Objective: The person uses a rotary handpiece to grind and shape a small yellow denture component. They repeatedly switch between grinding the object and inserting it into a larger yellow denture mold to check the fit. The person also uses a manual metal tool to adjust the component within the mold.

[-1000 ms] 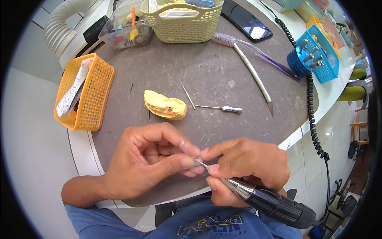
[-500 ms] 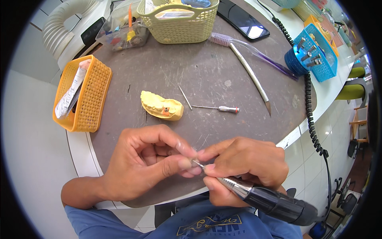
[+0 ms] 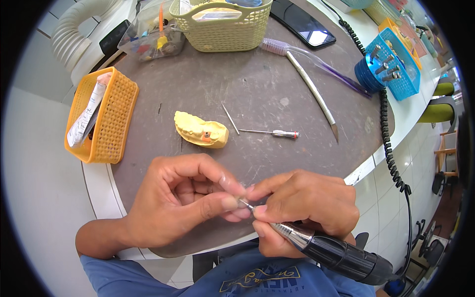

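My right hand [image 3: 308,205] grips a black and silver rotary handpiece [image 3: 341,253], its thin metal bur pointing up and left. Between the thumb and forefinger of my left hand [image 3: 190,200] a small piece is pinched; fingers cover most of it, so its kind cannot be made out. The bur tip meets that piece, and my right forefinger reaches across to the left fingertips. Beyond my hands lies a yellow dental model [image 3: 200,130] with a reddish patch and a round hole. Right of it are a thin metal pin [image 3: 230,119] and a small screwdriver [image 3: 277,133].
An orange basket [image 3: 111,123] stands at the left, a green basket [image 3: 227,29] at the back beside a clear box [image 3: 151,42]. A knife [image 3: 314,94], purple toothbrush [image 3: 321,67] and phone [image 3: 304,24] lie back right. A blue bur holder [image 3: 371,72] stands near a coiled cord [image 3: 386,133].
Both hands keep almost the same pose, with the bur still against the small piece. The view has shifted very slightly; nothing on the table has moved.
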